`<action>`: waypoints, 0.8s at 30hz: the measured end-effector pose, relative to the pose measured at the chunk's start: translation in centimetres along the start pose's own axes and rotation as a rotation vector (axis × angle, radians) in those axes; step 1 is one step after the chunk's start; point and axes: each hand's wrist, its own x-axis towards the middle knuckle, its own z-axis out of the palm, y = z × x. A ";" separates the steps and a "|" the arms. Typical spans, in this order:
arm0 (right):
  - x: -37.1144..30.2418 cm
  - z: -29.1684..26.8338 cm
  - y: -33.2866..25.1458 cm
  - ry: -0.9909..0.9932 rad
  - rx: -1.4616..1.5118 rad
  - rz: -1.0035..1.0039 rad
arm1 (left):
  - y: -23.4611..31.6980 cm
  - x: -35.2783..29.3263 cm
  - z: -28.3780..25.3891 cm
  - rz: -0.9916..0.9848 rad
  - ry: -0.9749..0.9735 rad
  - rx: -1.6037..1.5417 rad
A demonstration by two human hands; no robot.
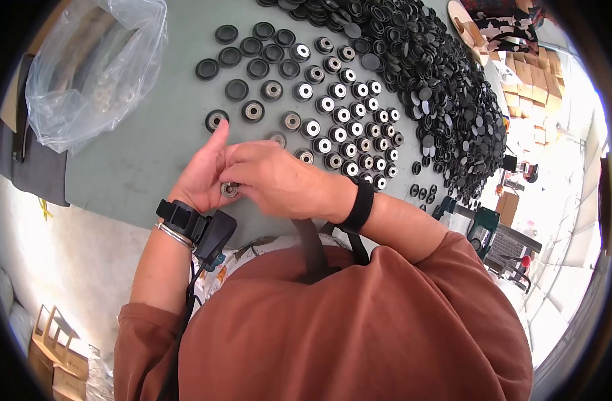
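Note:
Above the near part of the table, my left hand [202, 170] is turned palm up, its thumb stretched out and its other fingers hidden behind my right hand. A small ring-shaped metal bearing [230, 190] lies in the cupped palm. My right hand [276, 179] reaches over it with bent, closed fingers, and the fingertips press at that bearing. Just beyond the left thumb is a black round cap [217, 121] with a bearing seated in it. Another cap with a bearing [253, 111] stands farther up.
Several black caps [236, 89] without bearings sit at the far left. Rows of caps with silver centres [341, 115] spread to the right. Behind them rises a large heap of black caps and discs [446, 93]. A clear plastic bag [95, 80] lies on the green table [129, 170].

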 end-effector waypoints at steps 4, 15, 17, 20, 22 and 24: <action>-0.2 -0.4 -0.2 -0.045 -0.051 0.040 | 0.1 0.2 -0.9 -0.001 -0.147 -0.119; 2.5 -9.2 7.0 0.446 -0.487 0.424 | -0.5 1.1 -1.5 0.002 -0.286 -0.261; 2.9 -9.3 7.9 0.359 -0.556 0.401 | -0.5 1.1 -1.5 0.003 -0.286 -0.270; 3.5 -9.3 8.0 0.302 -0.530 0.440 | -0.6 0.9 -1.4 0.014 -0.290 -0.249; 3.8 -9.2 7.8 0.262 -0.554 0.423 | -0.7 0.9 -1.5 0.024 -0.286 -0.237; 4.1 -9.2 7.5 0.224 -0.579 0.408 | -0.6 0.9 -1.6 0.025 -0.284 -0.235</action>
